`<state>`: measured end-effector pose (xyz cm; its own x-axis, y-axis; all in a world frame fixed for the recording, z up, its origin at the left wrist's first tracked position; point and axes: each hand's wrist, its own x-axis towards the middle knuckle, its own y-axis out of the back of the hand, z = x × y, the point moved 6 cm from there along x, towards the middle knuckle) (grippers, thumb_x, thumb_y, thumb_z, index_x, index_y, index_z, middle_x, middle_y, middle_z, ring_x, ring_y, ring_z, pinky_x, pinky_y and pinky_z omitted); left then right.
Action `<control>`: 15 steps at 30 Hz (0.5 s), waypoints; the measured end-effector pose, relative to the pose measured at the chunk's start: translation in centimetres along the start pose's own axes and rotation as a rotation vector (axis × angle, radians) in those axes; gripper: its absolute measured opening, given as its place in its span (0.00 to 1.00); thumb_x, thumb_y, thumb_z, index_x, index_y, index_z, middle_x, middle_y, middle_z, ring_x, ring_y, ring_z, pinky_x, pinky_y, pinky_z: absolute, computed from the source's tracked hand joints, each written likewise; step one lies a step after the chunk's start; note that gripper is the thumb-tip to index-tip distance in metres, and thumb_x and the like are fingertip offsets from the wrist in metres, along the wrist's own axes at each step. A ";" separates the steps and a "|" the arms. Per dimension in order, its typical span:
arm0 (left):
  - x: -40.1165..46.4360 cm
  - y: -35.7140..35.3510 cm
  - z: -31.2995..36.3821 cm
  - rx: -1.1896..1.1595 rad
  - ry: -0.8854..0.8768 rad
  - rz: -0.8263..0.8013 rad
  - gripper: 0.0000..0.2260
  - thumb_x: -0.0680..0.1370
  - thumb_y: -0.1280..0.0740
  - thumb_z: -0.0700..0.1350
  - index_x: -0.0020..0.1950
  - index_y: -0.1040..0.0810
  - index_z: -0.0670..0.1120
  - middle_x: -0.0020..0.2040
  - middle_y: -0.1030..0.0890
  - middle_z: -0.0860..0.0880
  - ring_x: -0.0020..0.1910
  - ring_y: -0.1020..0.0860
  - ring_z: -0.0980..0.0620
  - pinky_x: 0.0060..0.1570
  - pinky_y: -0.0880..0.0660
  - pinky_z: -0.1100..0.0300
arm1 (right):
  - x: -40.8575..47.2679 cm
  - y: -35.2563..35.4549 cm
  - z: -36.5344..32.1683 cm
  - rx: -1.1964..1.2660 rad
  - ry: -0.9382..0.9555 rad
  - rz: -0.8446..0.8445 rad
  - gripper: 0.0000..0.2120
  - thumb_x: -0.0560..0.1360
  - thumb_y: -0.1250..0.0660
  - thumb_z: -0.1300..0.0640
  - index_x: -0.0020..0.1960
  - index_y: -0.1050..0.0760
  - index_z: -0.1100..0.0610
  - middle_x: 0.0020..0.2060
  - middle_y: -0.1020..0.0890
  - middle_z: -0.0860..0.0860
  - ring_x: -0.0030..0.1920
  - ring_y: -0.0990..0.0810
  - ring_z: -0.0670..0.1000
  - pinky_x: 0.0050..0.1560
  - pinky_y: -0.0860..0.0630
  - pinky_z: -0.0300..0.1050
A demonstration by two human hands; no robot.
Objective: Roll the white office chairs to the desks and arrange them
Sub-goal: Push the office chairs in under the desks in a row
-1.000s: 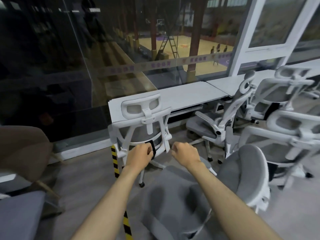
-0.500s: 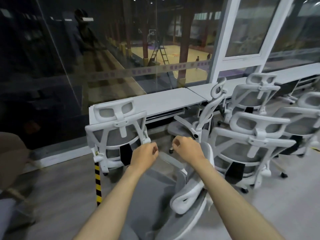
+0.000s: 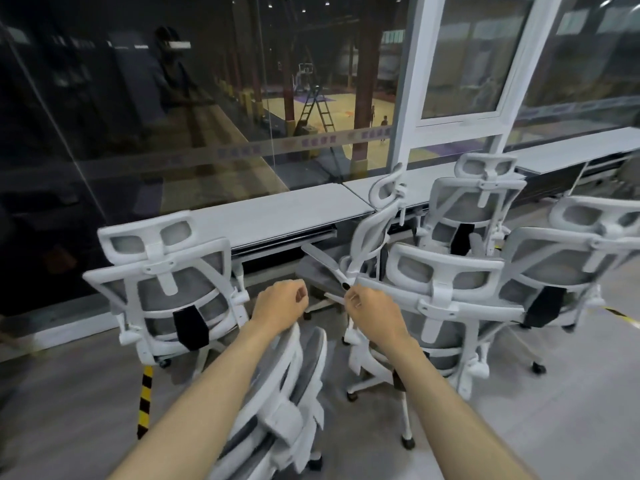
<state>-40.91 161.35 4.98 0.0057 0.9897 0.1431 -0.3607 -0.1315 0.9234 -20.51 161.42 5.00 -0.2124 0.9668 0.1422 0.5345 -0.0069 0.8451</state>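
A white office chair [image 3: 294, 403] with grey mesh stands edge-on just below my forearms, its back top right under my left wrist. My left hand [image 3: 280, 303] and my right hand [image 3: 374, 311] are both curled into fists above it, and I see nothing inside either. Another white chair [image 3: 166, 289] faces the long white desk [image 3: 277, 216] at the left. A third chair [image 3: 374, 237] stands sideways at the desk. Several more white chairs [image 3: 446, 296] crowd together at the right.
A glass wall runs behind the desks, with a white window post [image 3: 412, 98] in it. A second desk [image 3: 571, 150] continues to the right. Yellow-black tape [image 3: 145, 393] marks the grey floor at the left. Open floor lies at the bottom right.
The near chair has spun from seat-up to edge-on under my arms. My view has swung right, bringing more chairs in. Both hands stayed curled and rose slightly.
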 end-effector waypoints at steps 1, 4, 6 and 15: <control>1.1 -0.7 0.6 -0.003 -0.010 -0.002 0.04 0.78 0.37 0.50 0.46 0.24 0.55 0.44 0.20 0.58 0.44 0.22 0.53 0.42 0.26 0.55 | 0.9 0.1 1.1 0.014 -0.009 -0.009 0.08 0.80 0.38 0.52 0.54 0.22 0.50 0.46 0.15 0.47 0.48 0.17 0.54 0.46 0.19 0.52; 5.2 -2.9 1.6 0.016 -0.022 -0.012 0.04 0.78 0.36 0.50 0.46 0.23 0.55 0.44 0.20 0.58 0.44 0.22 0.53 0.41 0.27 0.55 | 4.2 0.4 3.9 -0.012 -0.030 -0.033 0.09 0.80 0.38 0.53 0.56 0.21 0.50 0.48 0.15 0.48 0.49 0.17 0.54 0.46 0.21 0.51; 8.4 -4.4 1.7 0.018 -0.012 -0.010 0.03 0.78 0.37 0.50 0.45 0.24 0.54 0.44 0.19 0.57 0.45 0.21 0.51 0.42 0.25 0.54 | 6.8 0.5 5.5 -0.050 -0.031 -0.044 0.10 0.80 0.39 0.53 0.58 0.21 0.51 0.49 0.14 0.50 0.50 0.17 0.56 0.46 0.21 0.51; 19.8 -8.5 2.3 -0.043 0.040 -0.033 0.04 0.78 0.36 0.50 0.48 0.23 0.52 0.48 0.17 0.52 0.49 0.19 0.44 0.44 0.25 0.53 | 18.5 2.4 9.6 -0.099 -0.032 -0.051 0.13 0.79 0.38 0.52 0.62 0.25 0.49 0.48 0.14 0.50 0.53 0.18 0.58 0.46 0.23 0.51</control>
<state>-35.62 181.95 0.82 -0.0187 0.9950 0.0978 -0.4008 -0.0971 0.9110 -15.28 181.78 4.72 -0.2098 0.9743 0.0824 0.4403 0.0189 0.8977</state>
